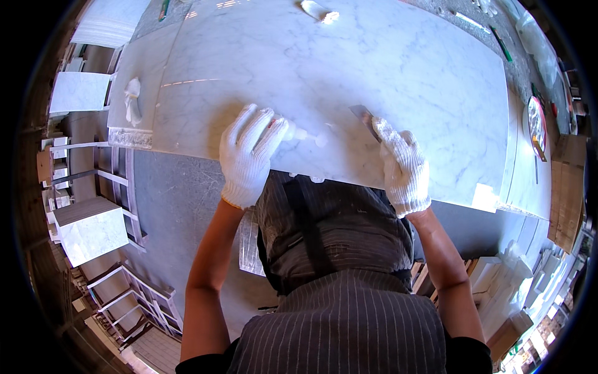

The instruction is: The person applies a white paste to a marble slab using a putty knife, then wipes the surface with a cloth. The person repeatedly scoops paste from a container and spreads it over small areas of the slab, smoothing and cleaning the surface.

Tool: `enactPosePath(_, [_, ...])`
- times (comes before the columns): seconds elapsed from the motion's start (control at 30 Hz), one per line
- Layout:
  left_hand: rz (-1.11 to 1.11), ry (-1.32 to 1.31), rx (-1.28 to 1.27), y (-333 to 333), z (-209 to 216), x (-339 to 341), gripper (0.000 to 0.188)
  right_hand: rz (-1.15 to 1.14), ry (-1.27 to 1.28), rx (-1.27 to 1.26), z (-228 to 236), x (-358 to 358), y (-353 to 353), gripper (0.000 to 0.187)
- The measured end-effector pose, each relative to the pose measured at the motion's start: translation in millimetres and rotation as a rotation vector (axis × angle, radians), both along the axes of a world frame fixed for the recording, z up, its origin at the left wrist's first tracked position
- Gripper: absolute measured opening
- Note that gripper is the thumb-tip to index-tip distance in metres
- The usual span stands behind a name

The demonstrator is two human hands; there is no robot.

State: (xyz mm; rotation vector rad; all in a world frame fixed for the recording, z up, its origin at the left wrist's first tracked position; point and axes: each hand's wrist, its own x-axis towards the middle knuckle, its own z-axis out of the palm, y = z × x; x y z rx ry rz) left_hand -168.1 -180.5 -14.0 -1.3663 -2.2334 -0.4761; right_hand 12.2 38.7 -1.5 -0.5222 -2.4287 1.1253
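Note:
Both my hands wear white knitted gloves and are over a large white marble slab [430,81] with grey veins. My left hand [248,153] is closed round a small translucent bottle [290,131], whose narrow tip points right, low over the slab. A faint wet-looking spot [321,140] shows on the marble by that tip. My right hand [403,165] grips a thin metal scraper [363,118], its blade angled up and left against or just above the slab. The gloved fingers hide part of the scraper and of the bottle.
A crumpled white cloth [132,101] lies on the slab's left end, and a white rolled piece [319,12] at its far edge. A green stick-like tool [501,43] and a round disc [536,121] are at the right. Metal racks [128,193] stand left.

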Motion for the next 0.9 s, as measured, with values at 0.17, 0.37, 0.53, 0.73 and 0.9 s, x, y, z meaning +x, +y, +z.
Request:
enactPosePath(0.17, [-0.026,0.019,0.001,-1.4,-2.3,-1.4,0.037,-0.004,-0.023,0.005,2.7,-0.3,-0.7,0.044])
enactPosePath(0.37, [-0.03,0.038,-0.007,-0.6,-1.4,-0.7,0.038,-0.014,-0.017,-0.028,2.2,-0.7,-1.3,0.043])
enactPosePath(0.53, [-0.033,0.046,-0.006,0.2,-0.9,-0.4,0.039,-0.004,-0.032,-0.03,2.2,0.4,-0.3,0.044])
enactPosePath(0.73, [-0.039,0.061,-0.029,-0.2,-0.5,-1.1,0.039,-0.006,-0.018,-0.028,1.4,-0.3,-0.3,0.044])
enactPosePath(0.9, [-0.051,0.066,-0.016,-1.6,-2.8,-2.5,0.04,-0.002,0.003,-0.01,0.0,-0.4,-0.3,0.044])
